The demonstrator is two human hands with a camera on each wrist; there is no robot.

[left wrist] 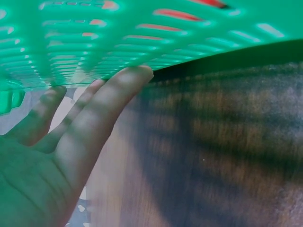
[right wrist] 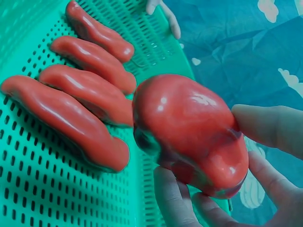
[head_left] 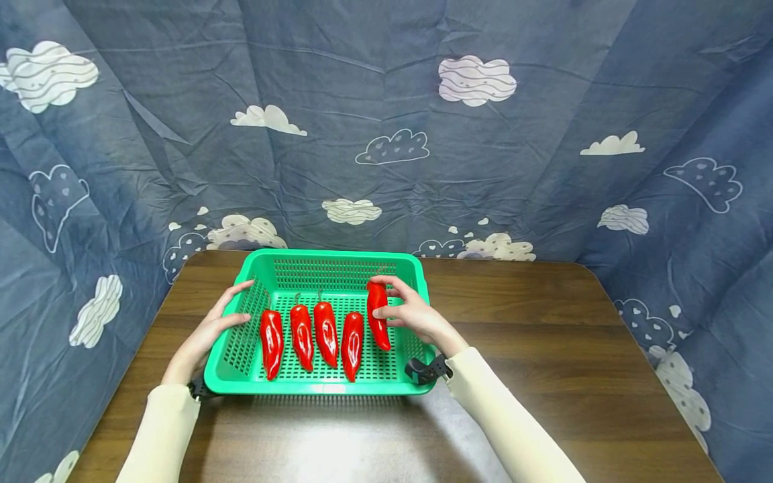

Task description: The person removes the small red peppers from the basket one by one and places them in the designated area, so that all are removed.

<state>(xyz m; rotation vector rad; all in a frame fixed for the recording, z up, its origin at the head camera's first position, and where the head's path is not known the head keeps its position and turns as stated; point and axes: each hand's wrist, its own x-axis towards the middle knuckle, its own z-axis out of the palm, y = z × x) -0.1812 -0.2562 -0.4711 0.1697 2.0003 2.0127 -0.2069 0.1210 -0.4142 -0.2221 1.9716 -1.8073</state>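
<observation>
Several glossy red peppers [head_left: 301,337] lie lengthwise, side by side, on the floor of a green slotted basket [head_left: 326,388]. My right hand [head_left: 417,314] pinches another red pepper [head_left: 378,325] between thumb and fingers at the basket's right side. The right wrist view shows this held pepper [right wrist: 189,127] close up and nearly end-on. Whether its lower tip touches the basket floor, I cannot tell. On the left, my left hand [head_left: 208,332] rests against the basket's side, two digits reaching over the rim. Its fingers [left wrist: 102,111] look straight in the left wrist view.
The basket stands on a brown wooden table [head_left: 513,322], near the back edge. Behind and around hangs a dark blue cloth [head_left: 338,87] with white clouds. A black wrist mount [head_left: 427,369] on my right arm overlaps the basket's front right corner.
</observation>
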